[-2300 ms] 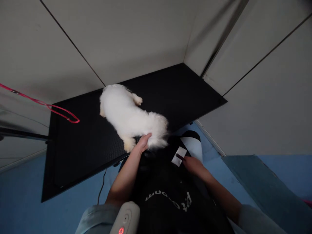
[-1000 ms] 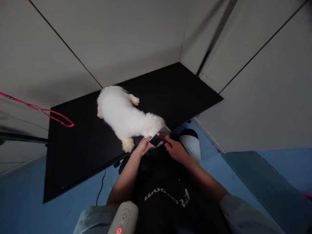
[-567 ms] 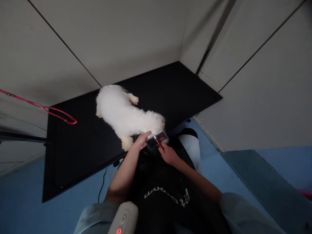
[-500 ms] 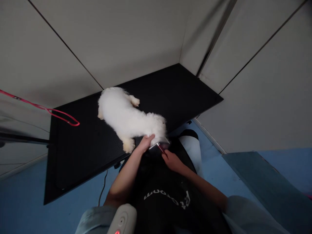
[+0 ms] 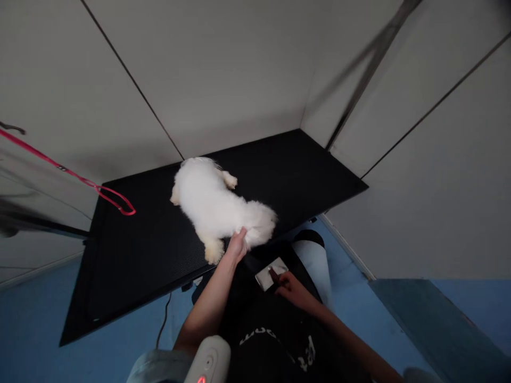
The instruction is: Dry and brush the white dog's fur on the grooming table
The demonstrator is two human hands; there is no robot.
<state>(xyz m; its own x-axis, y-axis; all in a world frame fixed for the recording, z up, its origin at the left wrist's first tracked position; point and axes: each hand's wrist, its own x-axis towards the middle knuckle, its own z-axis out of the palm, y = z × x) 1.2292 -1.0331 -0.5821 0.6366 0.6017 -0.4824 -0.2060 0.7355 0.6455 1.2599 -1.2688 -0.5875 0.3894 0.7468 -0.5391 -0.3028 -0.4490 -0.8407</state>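
Note:
A fluffy white dog [image 5: 215,199] stands on a black grooming table [image 5: 131,266], its head at the near edge toward me. My left hand [image 5: 238,246] is closed at the side of the dog's head, under the ear or chin; the fingertips are buried in fur. Below the head and apart from it, my right hand [image 5: 290,287] grips the dark red handle of a slicker brush [image 5: 265,277]. The brush's pale rectangular head lies over my black apron [image 5: 255,319].
A red loop leash [image 5: 115,205] hangs over the table's left end, near a dark metal arm [image 5: 48,226]. Grey wall panels [image 5: 239,69] stand behind. On the blue floor [image 5: 351,260] lies a dark teal mat [image 5: 435,319]. A white device [image 5: 209,359] hangs before my chest.
My right hand has drawn the slicker brush down from the dog's face toward my apron, and the brush head has turned. My left hand stays at the dog's head. The whole view has shifted slightly.

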